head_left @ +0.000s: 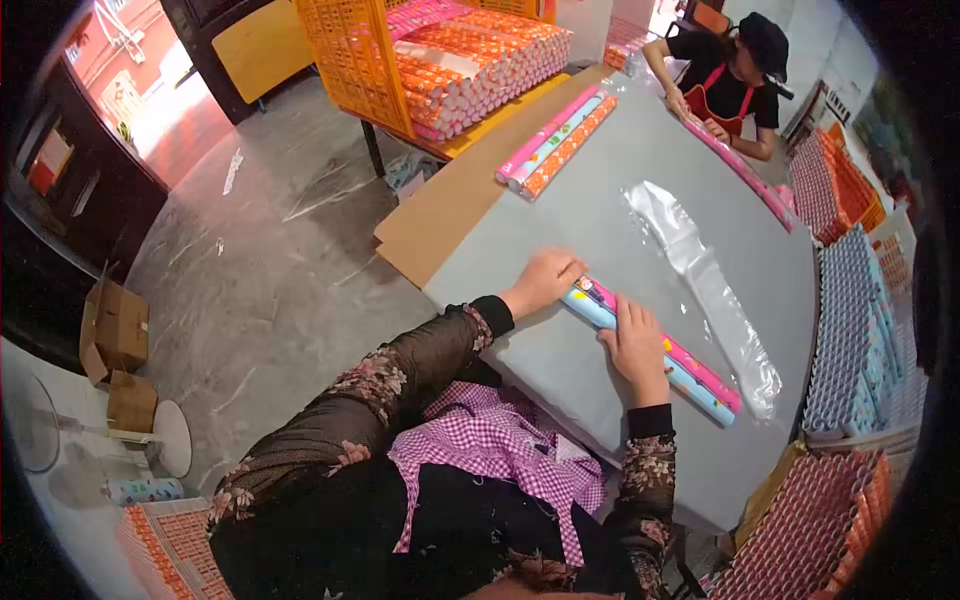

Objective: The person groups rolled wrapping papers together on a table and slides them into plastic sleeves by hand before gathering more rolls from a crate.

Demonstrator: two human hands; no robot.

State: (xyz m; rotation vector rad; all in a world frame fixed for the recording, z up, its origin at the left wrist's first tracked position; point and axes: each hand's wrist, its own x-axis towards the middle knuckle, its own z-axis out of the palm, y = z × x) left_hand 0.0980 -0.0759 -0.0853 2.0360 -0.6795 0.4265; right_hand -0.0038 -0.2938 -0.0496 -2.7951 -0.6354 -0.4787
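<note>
A: Where are the rolls?
B: The glossy pink printed roll (705,374) and the light-blue printed roll (695,391) lie side by side on the grey-topped table (500,255), just in from its near edge, their long axes roughly along that edge. One end points toward the near left corner.

A: Which hand is nearer?
B: Both are at them. The left hand (550,277) is at the end by that corner, fingers bent over it; I can't tell whether they close on it. The right hand (638,345) is grasping the pair around the middle, fingers across the top, thumb on the near side.

A: And beyond them?
B: A long, clear plastic sleeve (700,265) lies flat on the far side, slanting so its right-hand end comes near the rolls' right-hand ends.

A: How do the rolls look?
B: Slim, straight and tightly wound, with small coloured figures. The pink one is on the far side, the blue nearer the wearer.
</note>
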